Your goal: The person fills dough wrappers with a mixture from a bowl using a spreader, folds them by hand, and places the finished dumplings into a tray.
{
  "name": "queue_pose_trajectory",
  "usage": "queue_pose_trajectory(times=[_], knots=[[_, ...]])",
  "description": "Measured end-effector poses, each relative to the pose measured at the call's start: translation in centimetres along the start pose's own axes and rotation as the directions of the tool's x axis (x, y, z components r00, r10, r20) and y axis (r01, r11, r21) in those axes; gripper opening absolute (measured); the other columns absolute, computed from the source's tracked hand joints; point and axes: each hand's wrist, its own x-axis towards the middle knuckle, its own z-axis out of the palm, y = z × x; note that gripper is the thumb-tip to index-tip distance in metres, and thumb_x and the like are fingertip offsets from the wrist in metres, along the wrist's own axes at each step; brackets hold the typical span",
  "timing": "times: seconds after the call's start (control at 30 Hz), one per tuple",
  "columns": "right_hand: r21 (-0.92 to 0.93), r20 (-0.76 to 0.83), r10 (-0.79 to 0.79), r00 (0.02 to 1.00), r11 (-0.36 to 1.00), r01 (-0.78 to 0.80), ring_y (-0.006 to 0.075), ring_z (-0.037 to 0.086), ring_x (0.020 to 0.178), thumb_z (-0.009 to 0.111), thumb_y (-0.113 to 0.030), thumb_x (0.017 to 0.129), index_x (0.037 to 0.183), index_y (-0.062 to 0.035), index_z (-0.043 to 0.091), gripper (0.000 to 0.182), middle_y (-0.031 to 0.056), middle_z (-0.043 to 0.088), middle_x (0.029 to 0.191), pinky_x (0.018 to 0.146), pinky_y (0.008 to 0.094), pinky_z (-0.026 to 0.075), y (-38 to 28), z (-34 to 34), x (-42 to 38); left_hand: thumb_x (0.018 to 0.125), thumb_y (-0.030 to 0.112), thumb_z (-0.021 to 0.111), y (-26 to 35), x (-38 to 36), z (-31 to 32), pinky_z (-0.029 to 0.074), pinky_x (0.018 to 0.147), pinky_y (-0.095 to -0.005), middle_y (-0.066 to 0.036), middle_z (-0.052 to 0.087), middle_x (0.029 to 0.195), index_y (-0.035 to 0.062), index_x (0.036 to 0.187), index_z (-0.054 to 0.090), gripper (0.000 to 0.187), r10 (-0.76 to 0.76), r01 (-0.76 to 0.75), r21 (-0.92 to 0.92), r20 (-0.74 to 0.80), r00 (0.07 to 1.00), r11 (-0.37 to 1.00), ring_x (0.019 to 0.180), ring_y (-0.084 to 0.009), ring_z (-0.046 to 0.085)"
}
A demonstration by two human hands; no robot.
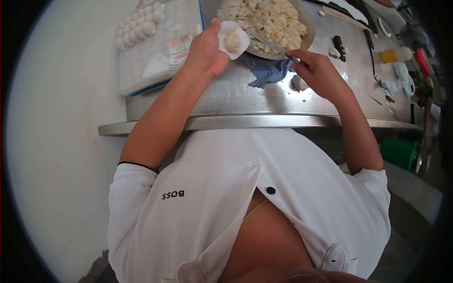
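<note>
My left hand [206,51] holds a thin white dumpling wrapper [243,43] between thumb and fingers. On the wrapper's middle sits a small mound of pale filling [231,42]. In my right hand [317,71] is the handle end of a flat metal spatula [267,41]. Its blade reaches left across the near rim of a large metal bowl [309,34], its tip close to the wrapper. Chunky pale filling [271,19] fills the bowl. A blue cloth [270,74] lies crumpled against the bowl's near side. Under my right wrist rests a small lump [298,83] that looks like dough.
At the left, rows of white dumplings [141,28] sit on a stack of plastic-covered trays [130,70]. A black-handled tool [339,48] and a bottle of yellow liquid [395,55] are to the right. The steel table's front edge [226,122] runs before my body.
</note>
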Motion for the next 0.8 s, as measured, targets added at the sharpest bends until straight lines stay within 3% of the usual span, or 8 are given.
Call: queue_pose_trajectory(times=[0.1,0.13,0.37,0.43,0.47,0.57,0.67,0.8], knots=[[-0.307,0.019,-0.056,0.998,0.950,0.059,0.0324,0.066,0.080,0.059,-0.014,0.089,0.114,-0.0013,0.063,0.028,0.0196,0.068,0.085,0.076,0.0403,0.051,2.4,2.0,2.9,0.105,0.028,0.036,-0.4,-0.2,0.1,0.042,0.105,-0.0496,-0.019,0.053,0.127,-0.0063,0.126,0.044,0.041,0.053,-0.051,0.043,-0.047,0.997,0.998,0.119,-0.0337,0.054],[-0.284,0.057,0.030,0.998,0.959,-0.013,0.0405,0.064,0.088,0.058,-0.014,0.087,0.110,0.0002,0.063,0.028,0.0239,0.067,0.092,0.080,0.0467,0.050,2.2,2.3,3.6,0.104,0.028,0.038,-0.5,0.0,-0.3,0.043,0.104,-0.0489,-0.018,0.054,0.127,-0.0058,0.125,0.045,0.040,0.039,-0.038,0.031,-0.045,0.998,0.999,0.118,-0.0331,0.054],[-0.492,0.026,0.041,0.999,0.870,-0.023,0.0376,0.063,0.095,0.060,-0.014,0.085,0.101,-0.0014,0.065,0.021,0.0205,0.065,0.101,0.080,0.0461,0.050,-2.2,3.8,4.8,0.101,0.023,0.047,-0.7,0.2,-1.0,0.049,0.095,-0.0481,-0.017,0.054,0.124,-0.0071,0.125,0.045,0.039,-0.001,0.000,-0.028,-0.030,1.000,1.000,0.113,-0.0308,0.057],[-0.387,0.009,-0.278,0.961,0.885,0.260,0.0362,0.063,0.093,0.062,-0.012,0.082,0.095,-0.0028,0.065,0.016,0.0173,0.064,0.103,0.079,0.0445,0.051,-4.7,3.2,3.3,0.101,0.023,0.048,-0.7,0.4,-1.3,0.049,0.095,-0.0477,-0.017,0.054,0.125,-0.0073,0.126,0.045,0.039,-0.019,0.019,-0.022,-0.011,1.000,1.000,0.113,-0.0309,0.057],[-0.137,0.088,-0.444,0.892,0.881,0.452,0.0353,0.063,0.091,0.063,-0.010,0.081,0.093,-0.0033,0.065,0.014,0.0166,0.063,0.103,0.078,0.0425,0.052,-6.3,2.5,2.2,0.100,0.023,0.049,-0.7,0.5,-1.4,0.049,0.094,-0.0472,-0.018,0.054,0.125,-0.0075,0.126,0.045,0.040,-0.041,0.041,-0.014,0.010,0.999,0.999,0.113,-0.0311,0.057],[0.369,-0.108,-0.817,0.566,0.496,0.786,0.0332,0.062,0.084,0.065,-0.007,0.078,0.089,-0.0013,0.063,0.013,0.0149,0.063,0.099,0.076,0.0365,0.052,-10.5,1.6,-0.4,0.100,0.024,0.049,-1.4,2.3,-2.9,0.048,0.095,-0.0467,-0.018,0.053,0.127,-0.0074,0.127,0.045,0.042,-0.183,0.181,-0.033,-0.066,0.981,0.983,0.113,-0.0307,0.056],[0.463,-0.210,-0.877,0.432,0.300,0.834,0.0309,0.063,0.078,0.065,-0.012,0.077,0.092,-0.0015,0.066,0.018,0.0121,0.066,0.092,0.071,0.0368,0.051,-14.4,-0.3,-2.2,0.100,0.025,0.049,0.6,-3.1,3.3,0.045,0.098,-0.0457,-0.018,0.052,0.130,-0.0073,0.129,0.044,0.044,-0.117,0.150,0.094,-0.290,0.950,0.984,0.116,-0.0287,0.054],[0.488,-0.214,-0.912,0.349,0.209,0.847,0.0304,0.063,0.073,0.064,-0.018,0.078,0.094,-0.0035,0.068,0.022,0.0108,0.067,0.085,0.066,0.0388,0.050,-16.3,-0.7,-3.7,0.101,0.025,0.048,-0.5,-2.8,1.4,0.043,0.100,-0.0445,-0.017,0.051,0.132,-0.0066,0.130,0.043,0.044,-0.123,0.127,0.039,-0.087,0.989,0.991,0.118,-0.0264,0.052]])
